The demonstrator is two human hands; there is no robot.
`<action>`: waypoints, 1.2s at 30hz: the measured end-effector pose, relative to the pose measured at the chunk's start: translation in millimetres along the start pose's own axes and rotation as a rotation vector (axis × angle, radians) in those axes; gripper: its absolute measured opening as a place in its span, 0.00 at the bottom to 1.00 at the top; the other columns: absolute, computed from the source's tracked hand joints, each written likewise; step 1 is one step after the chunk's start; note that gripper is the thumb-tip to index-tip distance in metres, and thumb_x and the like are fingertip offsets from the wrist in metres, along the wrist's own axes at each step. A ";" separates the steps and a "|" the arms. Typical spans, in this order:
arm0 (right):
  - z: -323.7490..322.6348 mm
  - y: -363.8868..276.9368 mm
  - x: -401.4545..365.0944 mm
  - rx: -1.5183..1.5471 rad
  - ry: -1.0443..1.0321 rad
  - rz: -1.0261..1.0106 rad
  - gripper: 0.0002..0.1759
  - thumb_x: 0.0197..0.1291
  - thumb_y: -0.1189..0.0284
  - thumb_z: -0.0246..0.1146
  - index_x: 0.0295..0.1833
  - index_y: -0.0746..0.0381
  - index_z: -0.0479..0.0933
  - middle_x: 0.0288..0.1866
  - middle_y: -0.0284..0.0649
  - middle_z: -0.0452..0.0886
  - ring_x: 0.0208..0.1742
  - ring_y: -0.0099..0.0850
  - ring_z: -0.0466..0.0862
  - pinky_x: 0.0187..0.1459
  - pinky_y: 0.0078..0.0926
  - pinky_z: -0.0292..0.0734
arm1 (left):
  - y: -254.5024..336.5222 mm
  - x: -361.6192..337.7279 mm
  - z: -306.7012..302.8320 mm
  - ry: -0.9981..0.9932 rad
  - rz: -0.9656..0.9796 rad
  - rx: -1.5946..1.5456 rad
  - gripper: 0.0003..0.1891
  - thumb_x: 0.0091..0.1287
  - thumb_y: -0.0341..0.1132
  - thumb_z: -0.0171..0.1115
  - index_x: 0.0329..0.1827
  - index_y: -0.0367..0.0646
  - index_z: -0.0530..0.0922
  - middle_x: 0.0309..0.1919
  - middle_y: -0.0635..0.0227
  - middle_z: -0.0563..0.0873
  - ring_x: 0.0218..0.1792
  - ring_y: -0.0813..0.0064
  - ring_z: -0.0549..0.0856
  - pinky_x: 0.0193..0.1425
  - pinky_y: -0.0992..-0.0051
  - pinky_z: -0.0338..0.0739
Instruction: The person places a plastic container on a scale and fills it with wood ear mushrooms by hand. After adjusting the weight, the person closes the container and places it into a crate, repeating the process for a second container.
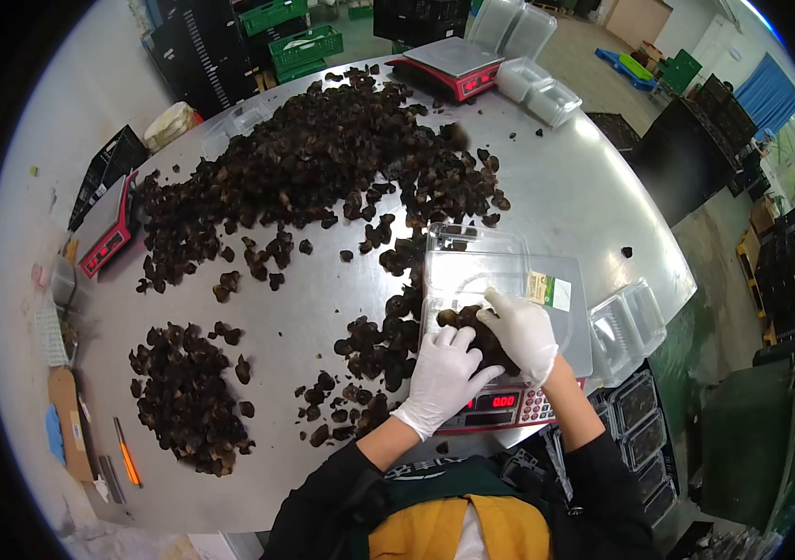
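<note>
My gloved left hand (pixel 447 375) and gloved right hand (pixel 521 336) are close together over a clear plastic clamshell box (pixel 453 271). Between them sits a clump of dark brown mushrooms (pixel 485 338), which look like wood ears. Both hands have their fingers curled against the clump, partly hiding it. The box lies with its lid folded back on the plate of a red-edged scale (pixel 577 322), whose display (pixel 495 401) reads 0.00. A green and white label (pixel 549 290) shows on the box's right part.
A large mushroom heap (pixel 323 140) covers the far table, with a smaller pile (pixel 190 397) at left. Other scales stand at the back (pixel 453 58) and left (pixel 108 224). Stacked clear boxes (pixel 626 327) lie to my right. An orange knife (pixel 127 455) is near the left edge.
</note>
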State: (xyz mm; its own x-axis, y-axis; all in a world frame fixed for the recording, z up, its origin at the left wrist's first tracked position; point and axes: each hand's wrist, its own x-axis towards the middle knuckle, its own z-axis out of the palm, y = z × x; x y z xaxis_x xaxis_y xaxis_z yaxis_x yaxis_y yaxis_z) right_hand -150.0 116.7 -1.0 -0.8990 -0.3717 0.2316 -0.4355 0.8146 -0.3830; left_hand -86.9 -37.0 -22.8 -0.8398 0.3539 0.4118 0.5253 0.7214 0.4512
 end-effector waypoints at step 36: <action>10.5 13.0 2.3 0.199 -0.137 -0.151 0.07 0.57 0.71 0.63 0.39 0.62 0.82 0.32 0.47 0.83 0.35 0.45 0.85 0.38 0.38 0.79 | 2.4 -0.3 10.2 -0.029 -0.111 0.124 0.09 0.62 0.39 0.63 0.36 0.43 0.81 0.31 0.66 0.81 0.34 0.67 0.78 0.40 0.67 0.70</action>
State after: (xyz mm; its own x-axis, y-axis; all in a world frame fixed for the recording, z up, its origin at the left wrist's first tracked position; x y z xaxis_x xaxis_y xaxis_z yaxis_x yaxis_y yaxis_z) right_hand -158.2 121.8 -14.8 -0.8153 -0.5498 0.1818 -0.5534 0.6473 -0.5242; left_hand -86.7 -29.4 -30.0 -0.8964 0.2832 0.3411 0.4092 0.8244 0.3910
